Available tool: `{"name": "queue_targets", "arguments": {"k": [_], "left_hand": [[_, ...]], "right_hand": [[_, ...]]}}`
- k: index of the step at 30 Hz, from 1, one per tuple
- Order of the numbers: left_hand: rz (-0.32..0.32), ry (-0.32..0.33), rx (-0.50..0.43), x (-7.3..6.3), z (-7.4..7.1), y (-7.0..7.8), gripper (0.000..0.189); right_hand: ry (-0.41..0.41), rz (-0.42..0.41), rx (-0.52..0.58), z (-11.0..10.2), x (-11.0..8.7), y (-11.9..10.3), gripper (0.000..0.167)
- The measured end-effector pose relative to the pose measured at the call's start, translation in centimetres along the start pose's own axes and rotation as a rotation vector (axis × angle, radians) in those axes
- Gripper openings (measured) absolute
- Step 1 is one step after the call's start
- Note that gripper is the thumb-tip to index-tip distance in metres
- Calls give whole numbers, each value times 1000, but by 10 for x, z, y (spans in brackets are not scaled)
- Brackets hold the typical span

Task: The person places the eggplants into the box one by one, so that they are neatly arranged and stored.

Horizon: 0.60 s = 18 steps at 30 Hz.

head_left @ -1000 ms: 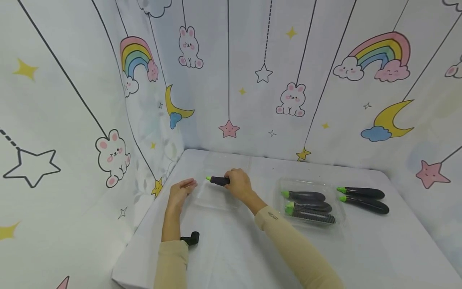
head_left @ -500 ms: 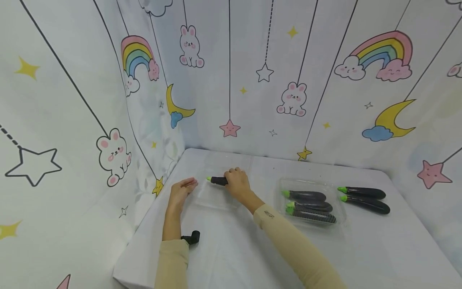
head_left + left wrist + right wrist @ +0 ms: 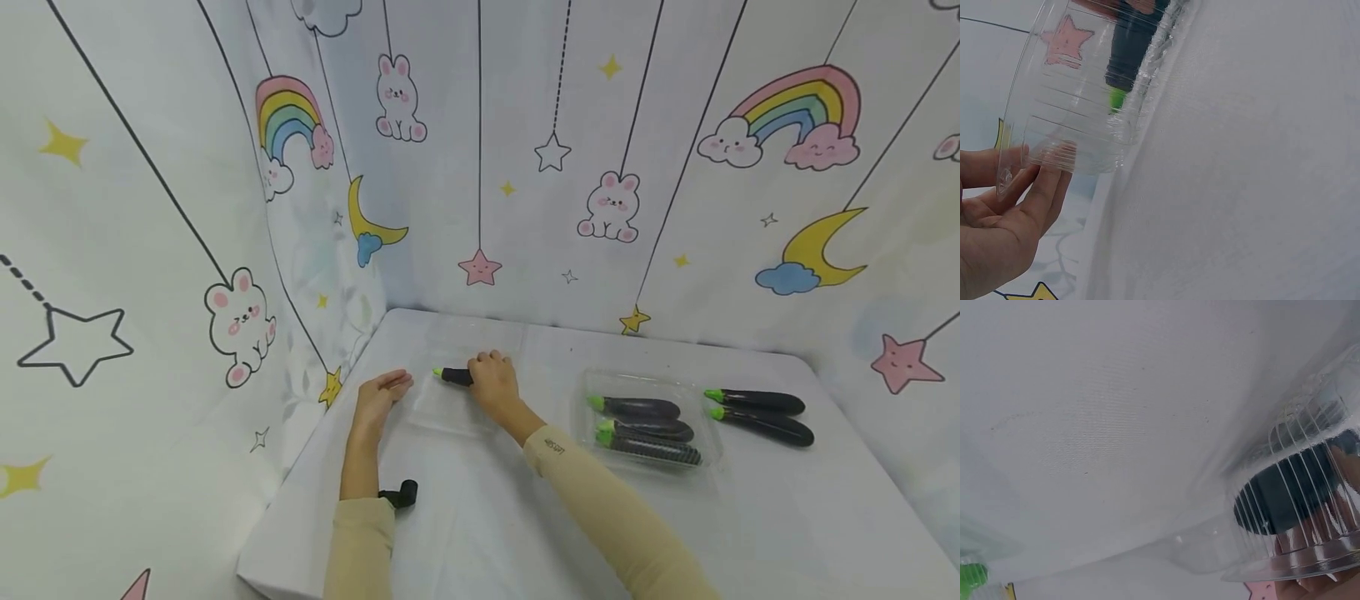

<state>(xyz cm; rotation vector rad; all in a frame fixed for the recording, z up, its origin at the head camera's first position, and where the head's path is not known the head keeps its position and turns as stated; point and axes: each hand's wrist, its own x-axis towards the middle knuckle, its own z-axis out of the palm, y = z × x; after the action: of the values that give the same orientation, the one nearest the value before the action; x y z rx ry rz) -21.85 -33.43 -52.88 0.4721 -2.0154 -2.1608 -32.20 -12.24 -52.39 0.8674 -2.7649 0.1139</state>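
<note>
An eggplant (image 3: 456,377) with a bright green stem lies low in a clear plastic clamshell box (image 3: 450,430) on the left of the table. My right hand (image 3: 495,387) grips its thick end from above, stem pointing left. The right wrist view shows that rounded dark end (image 3: 1279,494) through the ribbed wall. At the box's left end is my left hand (image 3: 375,407), its fingers fairly straight. In the left wrist view the fingertips (image 3: 1057,156) meet the outside of the end wall, with the thumb up by the rim.
A second clear box (image 3: 645,382) holds several eggplants (image 3: 637,407), one under ribbed plastic. Right of it, two loose eggplants (image 3: 757,402) lie side by side. A patterned curtain (image 3: 525,167) borders the white table (image 3: 517,517) at the back and sides.
Both hands keep nearly the same places, the right still gripping the eggplant inside the box. The whole head view has shifted slightly.
</note>
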Motion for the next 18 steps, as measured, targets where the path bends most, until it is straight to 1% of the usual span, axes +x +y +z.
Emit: {"name": "queue_targets", "arguments": {"k": [5, 9, 13, 18], "left_hand": [[-2, -2, 2, 0, 2, -1, 45], [-6, -3, 11, 0, 4, -1, 46], [-5, 11, 30, -1, 4, -1, 46], [-12, 11, 8, 0, 3, 0, 47]], "right_hand": [[12, 9, -6, 2, -1, -1, 21], [10, 39, -18, 4, -2, -1, 21], [7, 61, -24, 5, -2, -3, 23], [1, 76, -30, 4, -3, -6, 24]]}}
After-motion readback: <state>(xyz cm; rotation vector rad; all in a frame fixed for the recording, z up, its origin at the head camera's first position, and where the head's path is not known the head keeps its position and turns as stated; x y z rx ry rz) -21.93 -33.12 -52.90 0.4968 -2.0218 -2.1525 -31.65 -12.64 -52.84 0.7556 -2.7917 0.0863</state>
